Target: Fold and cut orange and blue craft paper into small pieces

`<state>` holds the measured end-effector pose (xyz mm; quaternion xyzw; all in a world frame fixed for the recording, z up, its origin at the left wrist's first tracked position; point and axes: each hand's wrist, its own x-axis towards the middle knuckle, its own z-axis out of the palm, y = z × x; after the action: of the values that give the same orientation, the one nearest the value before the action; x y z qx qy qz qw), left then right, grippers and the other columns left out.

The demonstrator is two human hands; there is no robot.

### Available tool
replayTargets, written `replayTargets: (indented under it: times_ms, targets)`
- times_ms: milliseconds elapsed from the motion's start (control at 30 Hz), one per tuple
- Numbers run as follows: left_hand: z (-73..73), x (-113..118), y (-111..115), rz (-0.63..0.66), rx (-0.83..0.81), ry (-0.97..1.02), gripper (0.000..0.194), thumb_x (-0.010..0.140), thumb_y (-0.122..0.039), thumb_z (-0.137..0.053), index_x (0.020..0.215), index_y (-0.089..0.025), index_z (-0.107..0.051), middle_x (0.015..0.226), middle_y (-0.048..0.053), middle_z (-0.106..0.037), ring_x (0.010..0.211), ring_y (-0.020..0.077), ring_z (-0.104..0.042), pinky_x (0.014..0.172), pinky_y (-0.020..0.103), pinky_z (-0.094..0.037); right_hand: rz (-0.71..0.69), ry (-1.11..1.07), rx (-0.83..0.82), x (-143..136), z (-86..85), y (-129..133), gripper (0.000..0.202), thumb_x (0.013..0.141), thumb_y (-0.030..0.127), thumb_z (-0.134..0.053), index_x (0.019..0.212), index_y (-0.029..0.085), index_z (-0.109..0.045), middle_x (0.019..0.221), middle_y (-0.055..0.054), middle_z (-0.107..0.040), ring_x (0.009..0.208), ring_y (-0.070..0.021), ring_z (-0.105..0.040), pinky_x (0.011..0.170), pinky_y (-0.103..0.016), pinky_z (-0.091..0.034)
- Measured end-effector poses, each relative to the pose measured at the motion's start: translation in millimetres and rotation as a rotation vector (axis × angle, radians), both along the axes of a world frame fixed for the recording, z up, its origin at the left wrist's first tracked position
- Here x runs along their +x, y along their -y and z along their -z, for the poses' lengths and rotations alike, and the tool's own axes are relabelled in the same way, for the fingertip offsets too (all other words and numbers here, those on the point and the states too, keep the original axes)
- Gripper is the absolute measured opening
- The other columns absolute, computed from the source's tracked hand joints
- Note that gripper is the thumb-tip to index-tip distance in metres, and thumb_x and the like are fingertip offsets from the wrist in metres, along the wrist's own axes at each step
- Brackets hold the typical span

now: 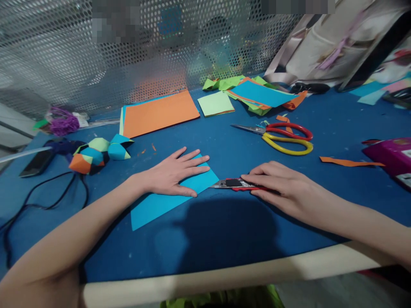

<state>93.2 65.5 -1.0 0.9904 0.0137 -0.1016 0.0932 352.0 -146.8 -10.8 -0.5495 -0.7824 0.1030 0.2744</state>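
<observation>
A blue sheet of paper (pixel 160 209) lies on the blue table, and my left hand (pixel 175 173) rests flat on it with the fingers spread. My right hand (pixel 279 184) grips a red and black utility knife (pixel 236 184) by its rear end. The knife lies low over the table, its blade pointing left and meeting the paper's right corner. Whether the blade sits under the paper or just beside it, I cannot tell. Scissors (pixel 282 137) with one red and one yellow handle lie beyond my right hand.
Orange sheets (pixel 160 113), a pale green square stack (pixel 216 104) and a blue-topped paper pile (pixel 260 93) lie near the perforated metal panel (pixel 154 55). Folded paper pieces (pixel 93 154), a phone (pixel 37 162) and a black cable (pixel 45 207) are left. An orange strip (pixel 351 162) and purple object (pixel 391 158) are right.
</observation>
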Motion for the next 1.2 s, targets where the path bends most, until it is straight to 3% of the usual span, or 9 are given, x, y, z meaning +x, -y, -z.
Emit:
replayTargets:
  times_ms: [1200]
  targets:
    - [1.1,0,1,-0.002,0.005,0.004,0.081,0.09,-0.076,-0.037,0.155,-0.028,-0.03,0.165,0.007,-0.019,0.154,0.0297,-0.005,0.122,0.055,0.002,-0.009,0.022,-0.002,-15,-3.1,2,0.034,0.1,0.023,-0.043,0.123,0.019,-0.067,0.103,-0.013,-0.067,0.092,-0.0226,-0.062,0.076,-0.036,-0.054]
